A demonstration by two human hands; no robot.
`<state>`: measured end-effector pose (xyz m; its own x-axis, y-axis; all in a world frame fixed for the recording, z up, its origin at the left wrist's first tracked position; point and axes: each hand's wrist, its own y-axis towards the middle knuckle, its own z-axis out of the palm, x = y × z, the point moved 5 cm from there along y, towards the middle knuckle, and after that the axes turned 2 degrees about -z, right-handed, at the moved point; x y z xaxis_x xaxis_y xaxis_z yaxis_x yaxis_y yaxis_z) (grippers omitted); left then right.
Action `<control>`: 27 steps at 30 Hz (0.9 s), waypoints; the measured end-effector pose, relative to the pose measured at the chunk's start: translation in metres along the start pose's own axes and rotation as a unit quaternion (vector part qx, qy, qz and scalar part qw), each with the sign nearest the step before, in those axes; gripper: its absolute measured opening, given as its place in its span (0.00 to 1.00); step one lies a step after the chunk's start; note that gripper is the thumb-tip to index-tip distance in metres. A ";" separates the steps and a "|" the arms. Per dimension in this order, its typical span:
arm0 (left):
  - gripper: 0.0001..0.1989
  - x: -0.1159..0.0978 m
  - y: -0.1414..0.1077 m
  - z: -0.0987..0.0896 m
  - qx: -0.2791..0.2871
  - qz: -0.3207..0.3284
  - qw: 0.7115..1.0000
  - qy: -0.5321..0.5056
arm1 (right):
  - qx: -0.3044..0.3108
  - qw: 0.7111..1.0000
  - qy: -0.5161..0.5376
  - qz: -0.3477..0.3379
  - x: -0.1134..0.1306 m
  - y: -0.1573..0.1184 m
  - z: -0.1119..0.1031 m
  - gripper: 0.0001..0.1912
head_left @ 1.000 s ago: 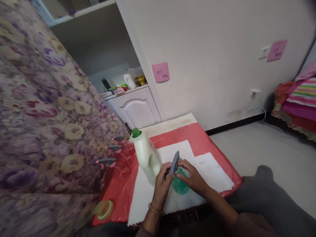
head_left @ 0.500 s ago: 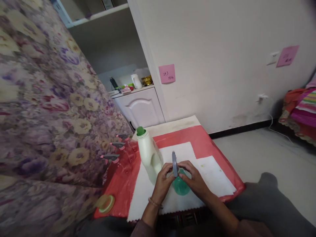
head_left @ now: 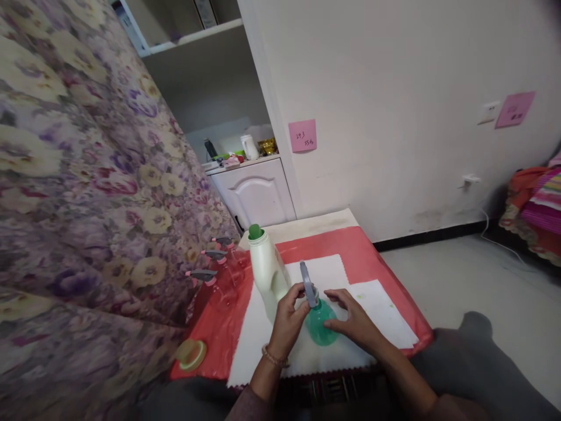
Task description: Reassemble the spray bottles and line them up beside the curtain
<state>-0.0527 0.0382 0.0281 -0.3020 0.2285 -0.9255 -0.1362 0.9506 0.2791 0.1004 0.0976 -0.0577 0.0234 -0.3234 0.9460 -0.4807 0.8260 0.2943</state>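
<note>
A round green spray bottle [head_left: 323, 328] stands on the white cloth [head_left: 302, 354], with a grey spray head [head_left: 305, 280] at its neck. My left hand [head_left: 287, 321] pinches that spray head between thumb and fingers. Just right of the bottle, my right hand [head_left: 357, 321] is open, thumb and fingers spread apart. Its thumb tip overlaps the bottle's side; I cannot tell whether it touches. Behind my left hand rises a large pale green detergent bottle [head_left: 265, 266], uncapped, with a green spout at its mouth.
Several clear spray bottles [head_left: 223, 292] with grey and pink heads line the left of the red table cover [head_left: 372, 257]. A yellow-green cap [head_left: 191, 354] lies at the near left corner. A floral curtain [head_left: 144, 234] hangs close on the left.
My right hand has come off the spray head and opened to the right. The spray head has turned a little and leans left, still in my left hand. The view has shifted slightly.
</note>
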 end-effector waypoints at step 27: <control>0.16 -0.015 -0.015 -0.003 -0.078 0.010 0.990 -0.116 | 0.039 0.999 -0.027 0.003 -0.016 -0.004 0.010 0.39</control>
<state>-0.0493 0.0197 0.0382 -0.0830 0.3060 -0.9484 -0.2817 0.9057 0.3168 0.0925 0.0950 -0.0751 -0.0256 -0.3446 0.9384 -0.5475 0.7902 0.2753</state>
